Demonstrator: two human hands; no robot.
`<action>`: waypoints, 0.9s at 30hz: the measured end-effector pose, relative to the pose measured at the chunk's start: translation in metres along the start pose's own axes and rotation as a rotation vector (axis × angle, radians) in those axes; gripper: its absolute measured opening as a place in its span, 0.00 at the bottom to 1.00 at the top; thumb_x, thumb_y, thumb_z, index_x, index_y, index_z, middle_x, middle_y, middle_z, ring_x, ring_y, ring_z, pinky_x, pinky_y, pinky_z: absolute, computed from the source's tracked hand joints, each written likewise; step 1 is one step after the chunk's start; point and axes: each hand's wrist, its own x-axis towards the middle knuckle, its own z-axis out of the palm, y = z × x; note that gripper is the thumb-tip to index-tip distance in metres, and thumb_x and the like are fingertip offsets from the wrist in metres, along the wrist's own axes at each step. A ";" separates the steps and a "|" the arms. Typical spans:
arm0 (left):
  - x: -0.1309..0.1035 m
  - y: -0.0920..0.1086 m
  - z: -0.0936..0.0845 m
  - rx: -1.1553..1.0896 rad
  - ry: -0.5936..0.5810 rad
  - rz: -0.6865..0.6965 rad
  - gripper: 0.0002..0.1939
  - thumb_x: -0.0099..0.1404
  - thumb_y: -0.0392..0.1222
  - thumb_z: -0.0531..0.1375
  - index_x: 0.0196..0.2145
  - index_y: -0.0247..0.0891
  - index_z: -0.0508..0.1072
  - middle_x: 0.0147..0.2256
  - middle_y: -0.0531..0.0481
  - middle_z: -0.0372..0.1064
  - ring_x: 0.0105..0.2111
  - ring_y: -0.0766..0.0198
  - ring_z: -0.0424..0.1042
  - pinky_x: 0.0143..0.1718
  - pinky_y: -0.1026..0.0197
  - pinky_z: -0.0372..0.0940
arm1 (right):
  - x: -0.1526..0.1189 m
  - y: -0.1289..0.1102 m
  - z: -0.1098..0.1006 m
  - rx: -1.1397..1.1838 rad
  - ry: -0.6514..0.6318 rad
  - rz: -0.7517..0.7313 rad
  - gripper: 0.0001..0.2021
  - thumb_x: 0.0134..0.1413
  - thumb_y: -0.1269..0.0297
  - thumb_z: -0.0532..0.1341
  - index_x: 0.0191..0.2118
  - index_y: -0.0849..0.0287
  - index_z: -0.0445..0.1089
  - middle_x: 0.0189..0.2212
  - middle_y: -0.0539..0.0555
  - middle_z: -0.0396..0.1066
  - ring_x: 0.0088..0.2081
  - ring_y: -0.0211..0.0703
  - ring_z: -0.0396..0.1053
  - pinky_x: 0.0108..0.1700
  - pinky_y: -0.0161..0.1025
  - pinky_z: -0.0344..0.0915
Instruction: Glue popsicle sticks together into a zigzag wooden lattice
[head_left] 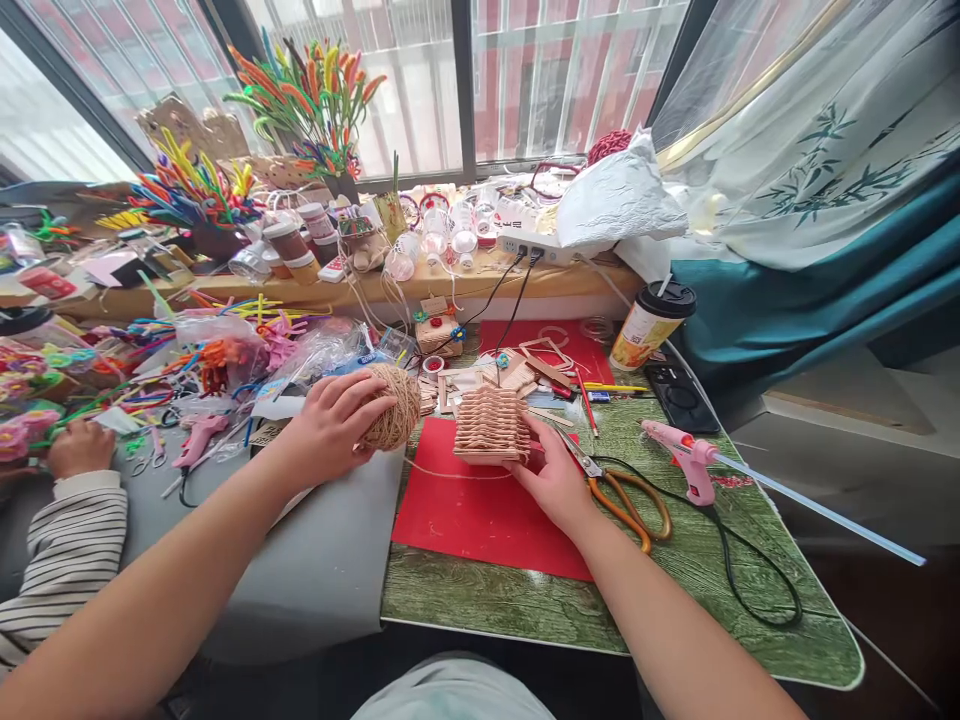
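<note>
My left hand (334, 425) is closed around a ball of twine (395, 408), over the seam between the grey and green tabletops. A loose strand of twine runs from the ball to a small box of stacked wooden sticks (491, 425). That box is gripped at its right side by my right hand (553, 475), with the fingers partly hidden behind it. Beneath it lies a red sheet (487, 525). Scissors with orange handles (630, 505) rest just right of my right hand.
A pink glue gun (686, 455) with a long glue stick and black cord lies on the right. Behind it stand a paper cup (651, 325) and a phone (681, 398). Loose wooden sticks (525, 372) are scattered at the back. Another person's striped sleeve (75, 535) reaches in from the left.
</note>
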 end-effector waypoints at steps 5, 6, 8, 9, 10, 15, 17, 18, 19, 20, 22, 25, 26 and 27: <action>0.022 -0.035 0.028 -0.058 -0.093 0.008 0.34 0.73 0.34 0.55 0.73 0.58 0.66 0.71 0.49 0.67 0.75 0.49 0.60 0.79 0.37 0.47 | 0.000 0.003 -0.001 -0.031 -0.019 -0.025 0.38 0.64 0.48 0.72 0.75 0.43 0.62 0.73 0.60 0.62 0.68 0.60 0.70 0.72 0.62 0.68; 0.024 -0.039 0.035 -0.100 -0.125 -0.014 0.34 0.73 0.33 0.54 0.72 0.58 0.68 0.71 0.50 0.68 0.75 0.50 0.60 0.79 0.37 0.47 | 0.000 0.004 -0.001 -0.024 -0.020 -0.023 0.38 0.64 0.48 0.72 0.75 0.43 0.62 0.73 0.60 0.62 0.69 0.60 0.70 0.72 0.62 0.69; 0.025 -0.042 0.045 -0.178 -0.154 -0.073 0.33 0.73 0.34 0.55 0.70 0.59 0.70 0.70 0.50 0.69 0.75 0.50 0.61 0.80 0.37 0.48 | 0.001 0.006 0.000 -0.017 -0.018 -0.025 0.38 0.64 0.48 0.72 0.75 0.42 0.62 0.73 0.59 0.62 0.69 0.60 0.69 0.72 0.63 0.69; 0.023 -0.043 0.050 -0.203 -0.151 -0.097 0.32 0.72 0.35 0.55 0.70 0.58 0.71 0.70 0.49 0.69 0.76 0.49 0.60 0.80 0.36 0.47 | 0.001 0.007 0.000 -0.019 -0.017 -0.030 0.37 0.64 0.48 0.72 0.75 0.42 0.63 0.73 0.59 0.62 0.69 0.60 0.69 0.72 0.63 0.68; 0.021 -0.043 0.054 -0.213 -0.134 -0.121 0.32 0.71 0.35 0.56 0.69 0.58 0.71 0.70 0.48 0.69 0.76 0.49 0.59 0.80 0.36 0.47 | 0.001 0.007 0.000 -0.024 -0.015 -0.038 0.37 0.64 0.49 0.72 0.75 0.42 0.63 0.73 0.59 0.62 0.70 0.61 0.68 0.73 0.64 0.67; 0.013 -0.034 0.060 -0.160 -0.046 -0.147 0.37 0.63 0.41 0.64 0.70 0.54 0.71 0.75 0.45 0.60 0.78 0.39 0.53 0.79 0.32 0.41 | 0.002 0.006 0.000 -0.053 -0.027 -0.052 0.36 0.65 0.51 0.71 0.75 0.43 0.63 0.73 0.59 0.63 0.72 0.61 0.66 0.74 0.63 0.65; 0.013 -0.027 0.057 -0.164 -0.041 -0.126 0.37 0.61 0.42 0.66 0.68 0.55 0.71 0.75 0.46 0.59 0.77 0.37 0.54 0.79 0.31 0.39 | 0.002 0.004 0.000 -0.057 -0.030 -0.044 0.36 0.65 0.52 0.70 0.75 0.43 0.63 0.73 0.58 0.62 0.71 0.60 0.67 0.74 0.62 0.66; 0.015 -0.024 0.055 -0.162 -0.032 -0.137 0.35 0.62 0.44 0.66 0.67 0.54 0.72 0.75 0.46 0.58 0.77 0.37 0.54 0.79 0.31 0.40 | 0.002 0.003 0.000 -0.056 -0.029 -0.040 0.36 0.65 0.52 0.71 0.75 0.43 0.63 0.73 0.59 0.62 0.70 0.60 0.68 0.74 0.61 0.66; 0.016 -0.019 0.052 -0.151 -0.022 -0.162 0.32 0.63 0.45 0.66 0.65 0.53 0.73 0.75 0.45 0.58 0.77 0.37 0.54 0.78 0.31 0.41 | 0.002 0.002 0.000 -0.054 -0.030 -0.038 0.36 0.65 0.53 0.71 0.75 0.43 0.63 0.73 0.59 0.62 0.69 0.60 0.69 0.74 0.61 0.66; 0.019 -0.015 0.050 -0.137 -0.016 -0.194 0.29 0.66 0.48 0.65 0.64 0.52 0.73 0.75 0.44 0.59 0.77 0.37 0.53 0.78 0.31 0.42 | 0.002 0.001 0.000 -0.050 -0.031 -0.038 0.36 0.65 0.54 0.71 0.75 0.43 0.62 0.73 0.59 0.62 0.68 0.59 0.70 0.74 0.61 0.66; 0.026 -0.004 0.044 -0.113 -0.004 -0.257 0.26 0.70 0.53 0.64 0.64 0.50 0.72 0.74 0.41 0.58 0.77 0.36 0.53 0.77 0.31 0.44 | 0.002 0.000 0.000 -0.041 -0.034 -0.042 0.36 0.65 0.54 0.71 0.75 0.43 0.62 0.73 0.59 0.62 0.67 0.58 0.72 0.73 0.60 0.67; 0.044 0.016 0.036 -0.153 0.104 -0.308 0.38 0.72 0.60 0.65 0.72 0.47 0.60 0.75 0.36 0.54 0.77 0.37 0.50 0.77 0.32 0.46 | 0.003 0.000 0.000 -0.045 -0.029 -0.052 0.36 0.65 0.55 0.71 0.75 0.43 0.62 0.72 0.59 0.62 0.68 0.58 0.70 0.74 0.61 0.66; 0.053 0.025 0.034 -0.196 0.126 -0.284 0.43 0.70 0.63 0.66 0.74 0.47 0.56 0.75 0.35 0.54 0.77 0.37 0.51 0.77 0.32 0.46 | 0.003 0.000 0.000 -0.050 -0.025 -0.053 0.36 0.65 0.56 0.71 0.75 0.43 0.63 0.72 0.59 0.63 0.69 0.59 0.69 0.74 0.61 0.66; 0.063 0.033 0.032 -0.263 0.104 -0.230 0.47 0.69 0.65 0.67 0.75 0.48 0.53 0.75 0.35 0.54 0.77 0.38 0.52 0.77 0.33 0.47 | 0.003 0.000 0.000 -0.052 -0.025 -0.054 0.36 0.64 0.56 0.71 0.75 0.43 0.63 0.72 0.59 0.63 0.70 0.59 0.68 0.75 0.61 0.65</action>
